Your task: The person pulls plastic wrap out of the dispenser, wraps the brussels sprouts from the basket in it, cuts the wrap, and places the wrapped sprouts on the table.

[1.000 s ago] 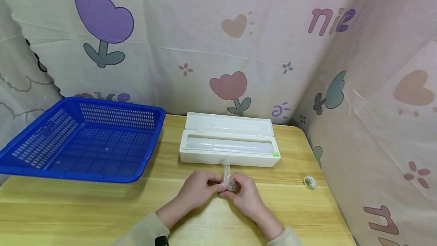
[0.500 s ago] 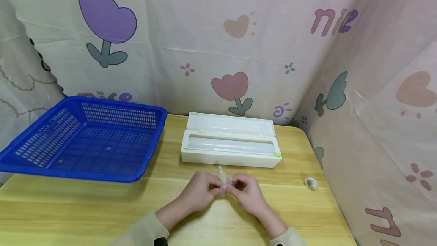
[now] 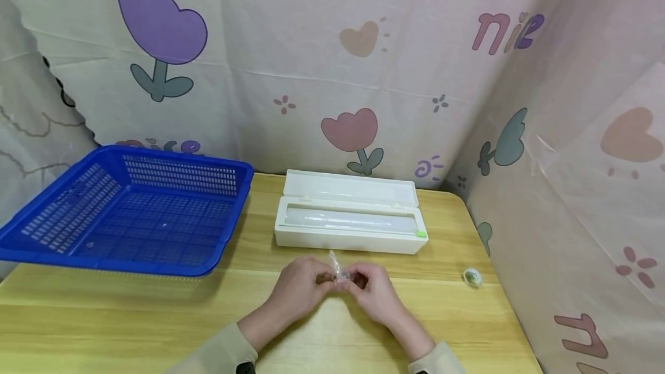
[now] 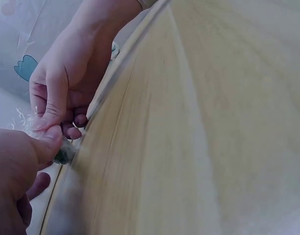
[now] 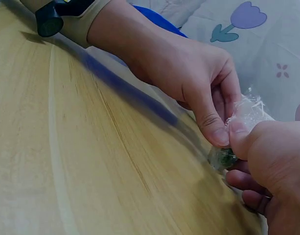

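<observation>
My left hand [image 3: 301, 286] and right hand [image 3: 375, 293] meet over the middle of the table, fingertips almost touching. Between thumbs and fingers both pinch a gathered piece of cling film [image 3: 335, 263], whose twisted end sticks up. In the right wrist view a small dark green item [image 5: 228, 156] shows through the film below the thumbs; what it is, I cannot tell. Just beyond the hands stands a white cling film box [image 3: 348, 241], lid raised, with a film roll [image 3: 350, 220] inside.
A blue plastic basket [image 3: 228, 235] with slotted sides stands at the left. Toward the table's right edge lies a small film-wrapped green item [image 3: 472, 276]. A printed curtain [image 3: 405, 74] hangs behind and along the right side of the wooden table [image 3: 415, 310].
The film's twisted end, upright at first, now leans left and looks narrower. The fingers of both hands have shifted slightly around the bundle, which stays in place between them.
</observation>
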Demonstrator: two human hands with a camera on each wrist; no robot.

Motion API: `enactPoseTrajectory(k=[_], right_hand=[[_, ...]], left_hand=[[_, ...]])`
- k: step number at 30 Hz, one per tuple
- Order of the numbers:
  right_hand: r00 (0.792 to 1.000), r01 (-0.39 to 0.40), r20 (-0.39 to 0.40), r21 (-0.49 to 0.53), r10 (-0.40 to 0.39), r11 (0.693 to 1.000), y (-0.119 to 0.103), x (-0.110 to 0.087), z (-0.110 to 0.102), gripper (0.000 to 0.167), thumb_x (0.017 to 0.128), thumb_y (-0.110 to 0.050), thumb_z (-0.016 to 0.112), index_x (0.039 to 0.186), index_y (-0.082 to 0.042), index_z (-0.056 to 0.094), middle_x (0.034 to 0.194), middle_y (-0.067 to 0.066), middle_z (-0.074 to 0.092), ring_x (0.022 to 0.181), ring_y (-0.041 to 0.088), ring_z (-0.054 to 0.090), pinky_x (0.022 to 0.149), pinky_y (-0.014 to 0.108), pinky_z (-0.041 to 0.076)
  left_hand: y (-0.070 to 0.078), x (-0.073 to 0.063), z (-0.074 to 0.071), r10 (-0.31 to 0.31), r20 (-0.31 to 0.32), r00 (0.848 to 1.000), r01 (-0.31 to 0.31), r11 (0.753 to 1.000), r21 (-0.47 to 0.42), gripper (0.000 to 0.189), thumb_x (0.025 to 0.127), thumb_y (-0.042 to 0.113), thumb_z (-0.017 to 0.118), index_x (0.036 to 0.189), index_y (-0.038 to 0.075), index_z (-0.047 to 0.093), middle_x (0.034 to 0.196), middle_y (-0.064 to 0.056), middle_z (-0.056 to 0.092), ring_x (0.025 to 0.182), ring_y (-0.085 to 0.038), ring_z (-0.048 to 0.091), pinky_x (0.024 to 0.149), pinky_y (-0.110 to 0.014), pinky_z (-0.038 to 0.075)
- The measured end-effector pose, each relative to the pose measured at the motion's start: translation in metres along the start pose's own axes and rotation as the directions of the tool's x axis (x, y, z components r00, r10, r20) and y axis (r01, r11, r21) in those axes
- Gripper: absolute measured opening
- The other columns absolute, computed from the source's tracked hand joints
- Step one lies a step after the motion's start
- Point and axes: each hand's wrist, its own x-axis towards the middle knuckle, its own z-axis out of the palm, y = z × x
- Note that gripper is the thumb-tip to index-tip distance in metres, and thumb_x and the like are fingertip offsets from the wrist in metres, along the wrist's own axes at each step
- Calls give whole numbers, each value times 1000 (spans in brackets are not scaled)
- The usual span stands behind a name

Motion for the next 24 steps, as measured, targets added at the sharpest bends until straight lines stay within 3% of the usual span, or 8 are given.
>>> enactPoseTrajectory(k=[4, 7, 11, 17, 21, 24], right_hand=[[999, 44, 17, 35, -45, 998, 4, -1, 0, 9, 88, -7, 86, 94, -11, 81, 93, -1, 77, 76, 13, 66, 65, 26, 56], [994, 100, 47, 66, -103, 993, 6, -1, 0, 11, 85, -8, 88, 94, -12, 82, 98, 0, 78, 87, 17, 71, 75, 31, 60], [990, 117, 67, 102, -124, 988, 7, -1, 0, 11, 85, -10, 89, 93, -10, 82, 97, 1, 78, 92, 20, 73, 84, 35, 60], [996, 74, 38, 174, -82, 982, 7, -4, 3, 12, 87, -7, 87, 80, -7, 78, 91, 6, 75, 90, 21, 70, 82, 31, 57], [995, 102, -7, 162, -102, 982, 8, -7, 5, 11, 84, -2, 87, 82, -8, 78, 89, 6, 73, 88, 21, 69, 82, 31, 56], [991, 132, -35, 140, -128, 981, 9, -8, 8, 15, 83, 3, 87, 82, -9, 77, 87, 4, 72, 86, 20, 68, 79, 30, 57]], left_hand=[[-2, -1, -3, -75, 66, 995, 78, 996, -45, 23, 86, 49, 85, 95, 28, 85, 88, 21, 75, 75, 0, 64, 72, -31, 54], [-2, -1, -4, -95, 99, 991, 103, 992, -79, 14, 87, 40, 88, 90, 26, 86, 84, 21, 74, 71, 1, 61, 68, -28, 51], [-2, -1, -4, -90, 103, 991, 98, 992, -74, 6, 85, 27, 90, 85, 24, 86, 87, 19, 75, 74, -1, 62, 68, -29, 52], [-1, -2, -5, -37, 120, 992, 49, 994, -95, 12, 87, 30, 90, 93, 20, 86, 92, 13, 78, 86, -5, 70, 79, -33, 58], [-1, -3, -8, 26, 160, 987, 5, 982, -190, 21, 91, 32, 85, 101, 14, 86, 99, 11, 78, 97, -7, 72, 86, -33, 59], [-1, -3, -8, 51, 160, 986, -14, 973, -229, 27, 94, 38, 82, 104, 13, 86, 100, 11, 78, 96, -6, 72, 86, -32, 59]])
